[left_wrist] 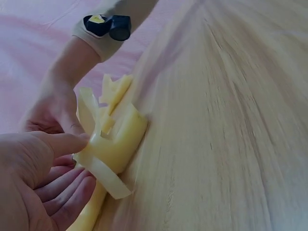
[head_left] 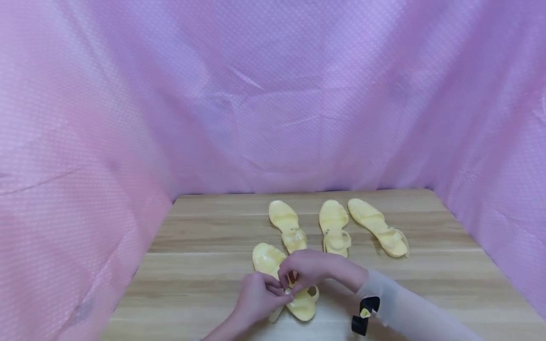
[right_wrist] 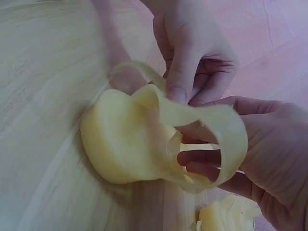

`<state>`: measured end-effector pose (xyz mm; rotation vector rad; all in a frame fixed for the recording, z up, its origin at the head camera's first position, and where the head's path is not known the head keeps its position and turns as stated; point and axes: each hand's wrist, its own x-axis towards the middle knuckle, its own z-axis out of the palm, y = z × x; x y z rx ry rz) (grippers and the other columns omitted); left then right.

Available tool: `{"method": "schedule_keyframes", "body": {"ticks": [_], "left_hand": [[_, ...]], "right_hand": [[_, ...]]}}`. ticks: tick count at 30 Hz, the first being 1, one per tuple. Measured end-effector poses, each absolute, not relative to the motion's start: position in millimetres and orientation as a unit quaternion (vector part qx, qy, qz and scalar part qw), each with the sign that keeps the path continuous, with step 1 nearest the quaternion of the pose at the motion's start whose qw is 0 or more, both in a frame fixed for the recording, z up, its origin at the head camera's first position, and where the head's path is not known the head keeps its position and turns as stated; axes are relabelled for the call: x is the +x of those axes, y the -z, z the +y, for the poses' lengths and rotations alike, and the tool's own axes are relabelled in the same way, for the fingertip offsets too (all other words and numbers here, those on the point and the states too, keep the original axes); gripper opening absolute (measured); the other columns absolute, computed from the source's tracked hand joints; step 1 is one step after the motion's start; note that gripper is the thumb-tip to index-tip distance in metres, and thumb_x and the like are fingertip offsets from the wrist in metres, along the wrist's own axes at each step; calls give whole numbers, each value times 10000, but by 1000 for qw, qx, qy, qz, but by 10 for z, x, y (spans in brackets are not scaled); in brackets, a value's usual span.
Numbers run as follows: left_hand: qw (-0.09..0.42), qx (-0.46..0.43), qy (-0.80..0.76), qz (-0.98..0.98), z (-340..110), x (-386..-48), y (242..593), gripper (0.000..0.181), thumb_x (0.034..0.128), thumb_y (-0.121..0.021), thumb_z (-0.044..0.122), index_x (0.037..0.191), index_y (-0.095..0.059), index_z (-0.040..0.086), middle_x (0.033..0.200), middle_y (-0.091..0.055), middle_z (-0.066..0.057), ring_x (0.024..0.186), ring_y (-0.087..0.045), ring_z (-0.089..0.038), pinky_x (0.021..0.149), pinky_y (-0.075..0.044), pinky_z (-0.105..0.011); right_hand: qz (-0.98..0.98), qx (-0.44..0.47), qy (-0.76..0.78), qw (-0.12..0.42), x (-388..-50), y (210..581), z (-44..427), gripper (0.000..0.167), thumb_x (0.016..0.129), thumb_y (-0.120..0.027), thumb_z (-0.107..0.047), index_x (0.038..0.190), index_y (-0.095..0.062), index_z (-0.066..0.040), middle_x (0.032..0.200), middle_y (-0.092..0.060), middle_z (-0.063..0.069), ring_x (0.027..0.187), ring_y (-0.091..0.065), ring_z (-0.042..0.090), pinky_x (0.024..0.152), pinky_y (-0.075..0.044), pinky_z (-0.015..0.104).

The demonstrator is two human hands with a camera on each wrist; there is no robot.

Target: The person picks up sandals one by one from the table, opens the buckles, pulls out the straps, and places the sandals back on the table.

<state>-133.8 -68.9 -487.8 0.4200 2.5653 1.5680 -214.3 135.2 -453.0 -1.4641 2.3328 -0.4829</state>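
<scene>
A yellow sandal [head_left: 302,308] lies toe away on the wooden table, both hands at its ankle strap. The left hand [head_left: 258,296] pinches the strap between thumb and fingers on the sandal's left side; in the left wrist view a strap end [left_wrist: 109,180] hangs below that hand [left_wrist: 43,178]. From the right, the right hand [head_left: 309,270] reaches over the sandal, its thumb and fingers pinching at the same place. The right wrist view has the strap loop [right_wrist: 233,139] standing up around the right hand's fingers [right_wrist: 204,158]. The buckle is hidden by the fingers.
Behind the hands, three more yellow sandals lie toe away: one at left [head_left: 283,215], one in the middle [head_left: 332,215] and one slanted at right [head_left: 367,215]. Pink sheeting [head_left: 298,118] stands around the back and sides of the table [head_left: 192,274].
</scene>
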Motion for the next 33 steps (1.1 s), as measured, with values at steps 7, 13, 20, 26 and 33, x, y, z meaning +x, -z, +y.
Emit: {"method": "schedule_keyframes", "body": {"ticks": [7, 13, 20, 26, 33], "left_hand": [[87, 113, -536, 832, -706, -1280, 4990, 219, 723, -970, 158, 774, -775, 71, 688, -766, 10, 636, -705, -15, 591, -584, -195], [114, 94, -549, 823, -758, -1286, 5025, 237, 739, -958, 157, 807, -749, 69, 727, -756, 5, 678, -711, -66, 618, -586, -195], [164, 52, -598, 783, -833, -1381, 5039, 230, 772, -925, 86, 881, -748, -12, 789, -783, -60, 719, -729, -110, 630, -599, -221], [192, 27, -626, 756, -826, -1456, 4991, 254, 834, -894, 107, 1003, -779, -43, 880, -818, -161, 699, -761, -147, 645, -635, -278], [191, 28, -630, 752, -724, -1413, 5029, 262, 801, -914, 83, 992, -772, -30, 856, -814, -140, 715, -748, -123, 619, -602, -243]], "right_hand": [[793, -568, 178, 132, -2056, 4647, 1402, 143, 902, -848, -214, 997, -741, -218, 937, -728, -107, 846, -635, -67, 771, -487, 33], [780, -604, 148, 66, -2062, 4730, 1349, 204, 835, -856, -229, 978, -709, -230, 927, -704, -119, 816, -611, -61, 735, -399, -18], [779, -600, 153, 102, -2167, 4713, 1311, 179, 887, -819, -207, 1020, -700, -216, 951, -707, -117, 836, -615, -56, 742, -437, 3], [765, -554, 263, 197, -2323, 4679, 1426, 135, 971, -797, -173, 1106, -792, -174, 1028, -770, -73, 897, -656, -68, 831, -579, 110], [725, -563, 319, 234, -2392, 4757, 1512, 125, 973, -788, -141, 1093, -820, -123, 1053, -804, -1, 957, -695, -47, 851, -619, 185]]}}
